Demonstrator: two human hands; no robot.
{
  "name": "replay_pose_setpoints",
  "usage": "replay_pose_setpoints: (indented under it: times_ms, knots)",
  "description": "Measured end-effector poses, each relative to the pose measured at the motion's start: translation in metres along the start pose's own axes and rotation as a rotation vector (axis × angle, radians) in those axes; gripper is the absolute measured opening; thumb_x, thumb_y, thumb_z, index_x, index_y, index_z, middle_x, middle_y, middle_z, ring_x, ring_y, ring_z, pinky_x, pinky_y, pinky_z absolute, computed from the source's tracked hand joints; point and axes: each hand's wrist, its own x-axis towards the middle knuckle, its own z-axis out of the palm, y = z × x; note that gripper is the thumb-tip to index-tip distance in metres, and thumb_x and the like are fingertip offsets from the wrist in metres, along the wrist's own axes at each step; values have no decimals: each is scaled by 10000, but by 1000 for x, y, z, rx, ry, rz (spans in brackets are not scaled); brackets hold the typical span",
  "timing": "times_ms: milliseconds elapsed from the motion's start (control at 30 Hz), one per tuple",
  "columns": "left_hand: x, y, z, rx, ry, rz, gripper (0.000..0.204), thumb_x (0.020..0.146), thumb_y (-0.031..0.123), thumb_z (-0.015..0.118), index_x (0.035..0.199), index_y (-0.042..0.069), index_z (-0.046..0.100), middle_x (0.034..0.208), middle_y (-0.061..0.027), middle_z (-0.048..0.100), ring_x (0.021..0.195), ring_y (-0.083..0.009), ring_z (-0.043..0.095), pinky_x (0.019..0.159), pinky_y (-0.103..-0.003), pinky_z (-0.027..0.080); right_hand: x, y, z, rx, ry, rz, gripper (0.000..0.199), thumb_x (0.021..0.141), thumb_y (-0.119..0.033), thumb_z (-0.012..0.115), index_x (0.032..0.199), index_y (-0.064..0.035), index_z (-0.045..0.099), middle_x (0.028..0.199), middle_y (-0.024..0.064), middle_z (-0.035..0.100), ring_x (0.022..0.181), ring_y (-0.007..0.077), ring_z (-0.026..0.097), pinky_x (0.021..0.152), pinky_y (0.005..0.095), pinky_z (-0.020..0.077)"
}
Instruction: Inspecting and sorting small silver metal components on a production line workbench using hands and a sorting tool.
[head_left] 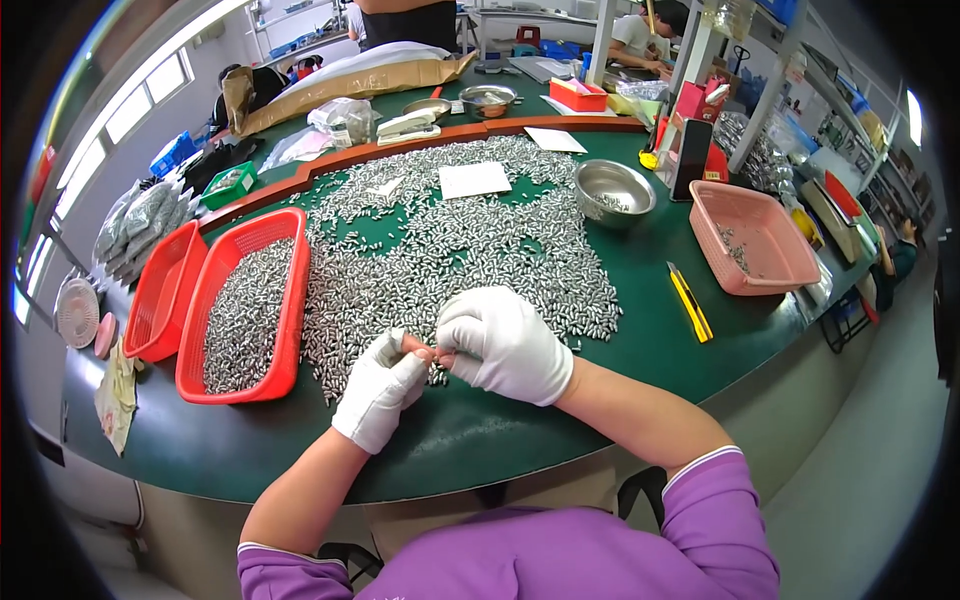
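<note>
Fingers [425, 352] of both gloved hands pinch together on small metal pieces [437, 368]; pile [450, 250] just beyond.

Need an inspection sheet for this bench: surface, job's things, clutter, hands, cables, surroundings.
Surface: green table, wooden divider strip across it.
Job's things: heap of small metal cylinders; filled red basket; empty red basket.
Clutter: steel bowl, pink basket, yellow utility knife, white card.
Hands: left hand and right hand, white-gloved, meet at the heap's near edge, pinching small pieces.
Cables: nothing seen.
Surroundings: another person at far bench; shelving right.
</note>
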Motion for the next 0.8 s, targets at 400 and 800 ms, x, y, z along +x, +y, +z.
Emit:
replay_pose_setpoints:
  times_ms: [400, 800]
  knots:
    - [4, 6, 2, -81, -123, -95, 169, 930, 198, 615, 1010, 80, 524, 769, 48, 497, 551, -18, 352, 486, -180, 277, -1, 9, 1, -5, -17, 51, 156, 771, -158, 712, 802, -72, 585, 804, 87, 605, 749, 299, 608, 669, 382, 497]
    - [1, 9, 2, -214, -212, -143, 186, 976, 253, 545, 965, 68, 530, 637, 41, 370, 494, -46, 252, 466, -212, 207, -5, 12, -4, -99, 42, 111, 66, 791, -80, 678, 821, -70, 619, 764, 89, 619, 709, 291, 612, 643, 372, 501]
